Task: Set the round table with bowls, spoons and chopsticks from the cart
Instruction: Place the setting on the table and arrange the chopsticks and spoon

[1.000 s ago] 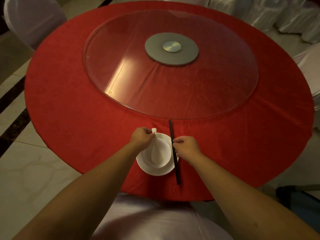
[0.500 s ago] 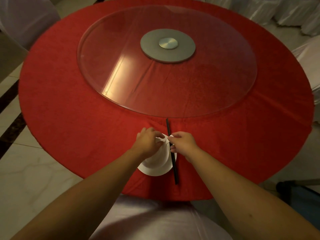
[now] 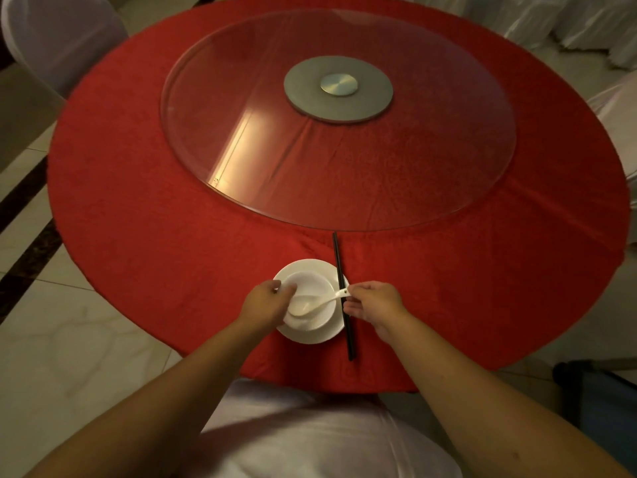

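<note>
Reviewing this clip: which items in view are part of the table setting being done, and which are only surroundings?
Part of the job:
bowl
plate
spoon, handle pinched by the right hand
chopsticks
left hand at the bowl

Only surroundings:
glass turntable
red tablecloth
covered chair

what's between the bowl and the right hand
In the head view, the black chopsticks lie between the bowl and the right hand; the spoon handle crosses them.

Banquet hall: red round table, glass turntable, covered chairs.
</note>
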The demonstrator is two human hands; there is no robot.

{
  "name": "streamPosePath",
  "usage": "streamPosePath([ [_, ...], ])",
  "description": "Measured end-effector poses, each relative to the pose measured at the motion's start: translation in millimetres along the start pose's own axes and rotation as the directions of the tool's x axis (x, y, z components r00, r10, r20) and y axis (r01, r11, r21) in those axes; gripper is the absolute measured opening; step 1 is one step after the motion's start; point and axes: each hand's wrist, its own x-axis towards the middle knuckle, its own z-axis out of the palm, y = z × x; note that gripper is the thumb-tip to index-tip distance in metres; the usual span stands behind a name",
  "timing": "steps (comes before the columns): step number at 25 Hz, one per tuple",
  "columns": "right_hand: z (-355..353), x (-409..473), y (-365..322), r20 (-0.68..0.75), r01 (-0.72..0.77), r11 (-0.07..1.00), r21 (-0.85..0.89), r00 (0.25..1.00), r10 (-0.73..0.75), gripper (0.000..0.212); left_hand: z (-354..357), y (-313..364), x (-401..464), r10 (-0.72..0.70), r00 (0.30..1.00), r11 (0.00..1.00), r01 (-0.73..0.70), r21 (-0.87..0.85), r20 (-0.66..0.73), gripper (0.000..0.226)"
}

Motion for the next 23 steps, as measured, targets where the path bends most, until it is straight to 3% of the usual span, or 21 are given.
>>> streamPosePath([
  [3, -2.0, -5.3, 7.9, 0.006, -0.010, 1.000, 0.021, 1.000, 0.010, 0.016, -0.2, 1.2, -4.9, -0.144, 0.990, 0.953, 0.137, -0.269, -0.006, 0.028],
  [5, -3.6, -7.9, 11.0, 0.008, -0.015, 1.000, 0.015, 1.000, 0.015, 0.017, -1.2, 1.9, -7.7, -0.136, 0.991, 0.959, 0.133, -0.251, 0.006, 0.016],
  [10, -7.7, -9.7, 14.4, -0.051, -0.014, 1.000, 0.004, 0.999, 0.015, 0.015, 1.7, -1.5, -8.3, -0.241, 0.969, 0.887, 0.243, -0.392, 0.054, 0.049],
  [13, -16.1, -12.2, 27.3, -0.137, 0.018, 0.976, -0.217, 0.989, -0.049, 0.017, 2.1, -2.7, -5.7, -0.215, 0.975, 0.899, 0.218, -0.379, 0.049, 0.048],
  [15, -19.6, -17.2, 37.2, -0.099, 0.009, 0.949, -0.315, 0.994, -0.043, 0.018, 2.2, -1.4, -4.9, -0.208, 0.977, 0.898, 0.208, -0.389, 0.044, 0.049],
  [23, -7.2, -27.9, 50.5, -0.024, -0.156, 0.960, -0.231, 0.988, 0.155, 0.024, 3.7, 2.4, -2.5, -0.219, 0.975, 0.887, 0.219, -0.407, 0.048, 0.049],
])
